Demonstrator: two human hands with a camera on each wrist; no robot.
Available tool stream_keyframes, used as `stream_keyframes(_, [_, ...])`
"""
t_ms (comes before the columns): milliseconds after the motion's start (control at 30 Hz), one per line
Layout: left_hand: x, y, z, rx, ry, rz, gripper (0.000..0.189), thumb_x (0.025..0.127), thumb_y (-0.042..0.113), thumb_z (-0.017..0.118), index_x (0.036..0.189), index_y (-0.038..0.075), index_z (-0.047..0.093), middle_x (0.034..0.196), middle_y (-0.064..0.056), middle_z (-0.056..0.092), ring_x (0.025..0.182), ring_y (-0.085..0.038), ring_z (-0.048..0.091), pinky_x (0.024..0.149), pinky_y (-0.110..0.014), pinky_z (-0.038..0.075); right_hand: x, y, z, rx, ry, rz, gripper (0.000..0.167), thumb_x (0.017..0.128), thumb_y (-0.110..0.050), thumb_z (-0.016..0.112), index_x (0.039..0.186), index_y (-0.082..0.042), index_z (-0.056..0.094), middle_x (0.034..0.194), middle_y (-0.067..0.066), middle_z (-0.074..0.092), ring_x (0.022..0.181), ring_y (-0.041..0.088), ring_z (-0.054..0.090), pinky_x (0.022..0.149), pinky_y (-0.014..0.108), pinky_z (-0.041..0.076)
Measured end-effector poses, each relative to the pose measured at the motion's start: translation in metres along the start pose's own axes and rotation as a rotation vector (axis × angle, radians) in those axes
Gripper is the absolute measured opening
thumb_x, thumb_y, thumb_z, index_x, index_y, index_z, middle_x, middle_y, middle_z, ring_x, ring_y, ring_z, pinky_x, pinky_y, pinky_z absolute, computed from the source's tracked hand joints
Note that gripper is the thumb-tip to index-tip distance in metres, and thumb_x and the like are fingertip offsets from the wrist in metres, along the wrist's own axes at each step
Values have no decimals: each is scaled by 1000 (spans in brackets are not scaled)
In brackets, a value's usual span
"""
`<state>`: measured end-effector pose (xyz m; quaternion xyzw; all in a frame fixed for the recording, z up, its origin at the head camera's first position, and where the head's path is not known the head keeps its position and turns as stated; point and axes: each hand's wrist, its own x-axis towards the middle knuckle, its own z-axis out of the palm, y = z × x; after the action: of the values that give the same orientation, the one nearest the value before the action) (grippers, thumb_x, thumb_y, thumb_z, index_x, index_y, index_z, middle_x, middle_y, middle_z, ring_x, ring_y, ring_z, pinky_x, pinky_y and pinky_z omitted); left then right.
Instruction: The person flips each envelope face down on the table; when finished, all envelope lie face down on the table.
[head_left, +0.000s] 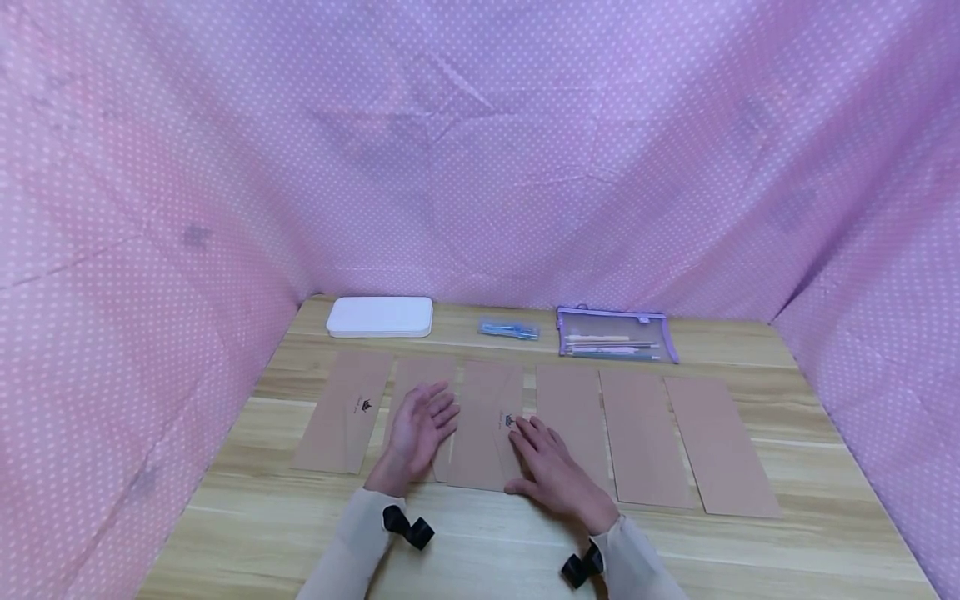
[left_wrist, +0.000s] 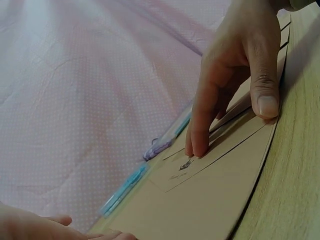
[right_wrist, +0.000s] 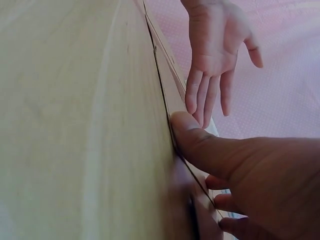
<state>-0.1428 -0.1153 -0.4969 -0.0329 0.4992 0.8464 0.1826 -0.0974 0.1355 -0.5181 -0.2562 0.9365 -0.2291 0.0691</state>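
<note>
Several brown paper envelopes lie side by side in a row across the table. My right hand (head_left: 551, 471) rests on the third envelope (head_left: 476, 425) from the left, fingertips beside its printed crown (head_left: 509, 421) and thumb at its near edge. In the left wrist view those fingers (left_wrist: 200, 140) point down onto the paper, by the flap's line. My left hand (head_left: 423, 429), palm turned inward and fingers loosely extended, holds nothing over the second envelope (head_left: 435, 375). The leftmost envelope (head_left: 337, 417) also carries a crown print.
Along the back of the table (head_left: 480, 542) are a white case (head_left: 380, 317), a small clear pack with blue items (head_left: 509, 330) and a purple-edged mesh pouch (head_left: 617, 335) of pens. Plain envelopes (head_left: 647, 437) lie to the right. A pink dotted cloth (head_left: 480, 167) surrounds the table's back and sides.
</note>
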Motion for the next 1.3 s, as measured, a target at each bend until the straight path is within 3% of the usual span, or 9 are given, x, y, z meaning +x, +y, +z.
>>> stream_keyframes(233, [2,3,0,-110,63,25,63,104,38,16,152,-2,23,160,-31,22,146,-48,29,119,-52,32,1,2,0,18,13,13,79,88,-44,72,147,1,45,159,22,37,149,43,31,121,60,28])
stream_keyframes(333, [1,4,0,-118,41,25,62,105,37,14,151,-3,22,160,-34,22,146,-50,29,117,-48,36,1,3,0,33,10,23,79,88,-44,72,148,0,44,160,22,36,150,42,30,122,60,27])
stream_keyframes(467, [-2,7,1,-126,-7,22,63,105,37,12,153,-4,16,161,-36,19,148,-50,25,120,-48,32,2,2,-3,91,14,39,74,91,-44,70,147,-1,46,160,20,37,150,41,31,122,58,28])
stream_keyframes(667, [-4,9,4,-159,-52,18,63,106,36,8,156,-2,9,162,-35,17,149,-49,25,123,-53,27,10,-2,-4,293,15,88,72,96,-47,62,152,-7,41,165,17,26,152,38,29,121,56,31])
stream_keyframes(800, [-5,8,8,-192,-55,30,61,106,36,9,155,0,13,162,-35,17,142,-43,40,121,-51,34,16,-6,-3,456,55,138,80,94,-48,64,157,-11,30,169,17,10,155,39,16,123,60,23])
stream_keyframes(900, [-6,7,12,-204,-74,50,57,107,36,10,152,1,20,159,-34,26,131,-35,53,116,-47,41,20,-9,-3,525,107,140,86,94,-47,66,160,-12,23,170,16,1,157,38,9,124,63,19])
stream_keyframes(1100, [-11,4,18,-190,-189,103,54,107,35,7,148,5,27,145,-17,54,126,-26,58,110,-41,46,28,-14,-5,599,206,81,91,93,-40,67,161,-8,14,170,18,-7,156,43,1,118,72,20])
stream_keyframes(1300, [-14,1,24,-181,-271,114,53,107,35,4,147,11,30,135,-3,63,124,-20,59,108,-36,46,31,-18,-6,673,219,20,99,93,-42,66,161,-8,3,168,21,-15,154,48,-5,112,75,27])
